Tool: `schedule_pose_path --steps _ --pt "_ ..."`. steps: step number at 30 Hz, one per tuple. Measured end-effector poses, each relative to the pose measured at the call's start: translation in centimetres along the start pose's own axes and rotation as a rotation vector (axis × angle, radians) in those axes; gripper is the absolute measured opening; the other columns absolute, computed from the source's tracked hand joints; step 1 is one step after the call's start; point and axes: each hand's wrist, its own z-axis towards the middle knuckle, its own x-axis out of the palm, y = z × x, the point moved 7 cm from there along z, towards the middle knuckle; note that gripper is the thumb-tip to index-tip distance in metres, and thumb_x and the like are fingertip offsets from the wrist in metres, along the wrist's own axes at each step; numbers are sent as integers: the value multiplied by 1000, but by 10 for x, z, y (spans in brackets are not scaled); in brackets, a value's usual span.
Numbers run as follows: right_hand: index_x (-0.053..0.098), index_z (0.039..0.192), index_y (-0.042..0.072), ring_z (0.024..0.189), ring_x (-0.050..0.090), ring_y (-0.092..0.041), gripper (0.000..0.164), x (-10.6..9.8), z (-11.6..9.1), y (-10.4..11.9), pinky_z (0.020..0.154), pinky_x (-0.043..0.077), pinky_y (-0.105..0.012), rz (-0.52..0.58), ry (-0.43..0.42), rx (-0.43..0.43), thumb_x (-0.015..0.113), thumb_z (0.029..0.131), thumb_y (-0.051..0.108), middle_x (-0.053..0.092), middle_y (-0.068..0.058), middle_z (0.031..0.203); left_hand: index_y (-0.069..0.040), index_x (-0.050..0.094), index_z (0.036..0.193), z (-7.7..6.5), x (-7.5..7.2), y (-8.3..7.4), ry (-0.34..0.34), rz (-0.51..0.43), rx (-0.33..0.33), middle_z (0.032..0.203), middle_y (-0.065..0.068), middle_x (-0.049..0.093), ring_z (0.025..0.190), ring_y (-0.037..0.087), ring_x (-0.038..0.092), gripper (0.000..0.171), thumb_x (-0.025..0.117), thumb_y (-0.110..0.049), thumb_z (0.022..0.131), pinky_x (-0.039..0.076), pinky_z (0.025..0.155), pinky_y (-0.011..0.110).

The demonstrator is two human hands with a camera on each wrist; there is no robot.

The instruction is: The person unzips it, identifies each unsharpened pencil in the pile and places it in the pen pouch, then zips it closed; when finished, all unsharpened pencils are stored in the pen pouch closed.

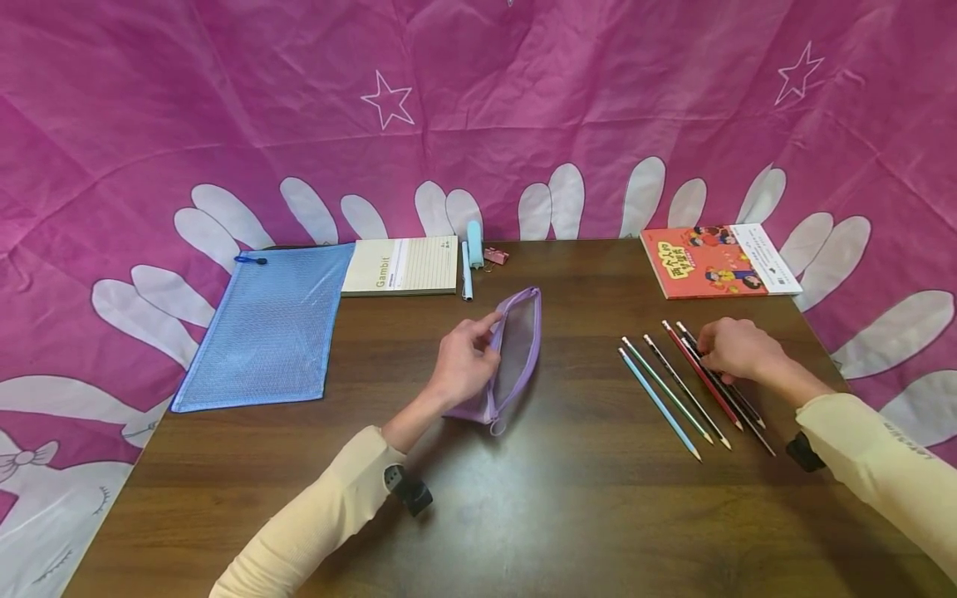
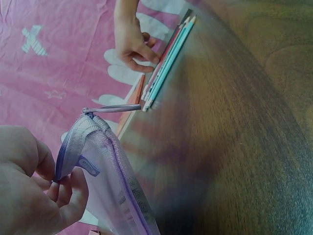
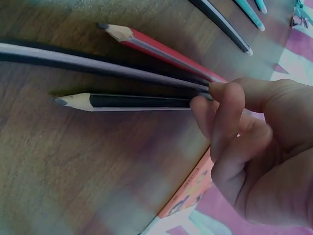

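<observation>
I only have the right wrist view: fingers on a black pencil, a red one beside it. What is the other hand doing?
Observer: The left hand grips the purple mesh pouch at its zipper edge, mid-table.
Operator: Is the pouch open?
Observer: In the left wrist view its mouth gapes beside the fingers, with the zipper pull sticking out.
Operator: How many pencils lie out in all?
Observer: The head view shows six in a fanned row; the light blue pencil lies farthest from the right hand.
Operator: Anything else on the table?
Observer: A blue zip folder, a notepad and a red book lie along the far edge.
</observation>
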Motion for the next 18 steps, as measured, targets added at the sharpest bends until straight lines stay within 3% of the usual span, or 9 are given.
schedule_pose_path --steps 8,14,18 --pt "61 106 -8 55 63 -15 27 0 1 9 53 49 -42 -83 14 4 70 87 8 62 -7 76 2 64 131 0 -1 -3 -14 23 30 89 11 63 83 26 67 56 57 11 76 55 73 35" --pt "62 107 -9 55 61 -16 29 -1 0 12 53 49 -41 -99 2 6 71 86 8 63 -11 80 4 64 130 1 -1 -5 -22 28 59 87 11 63 82 26 68 56 59 11 75 55 76 37" --pt "61 110 -10 59 62 -17 33 1 2 11 54 50 -43 -98 3 8 71 84 6 65 -17 88 3 64 131 0 0 -3 -17 20 45 87 10 63 82 25 67 56 58 10 75 55 74 34"
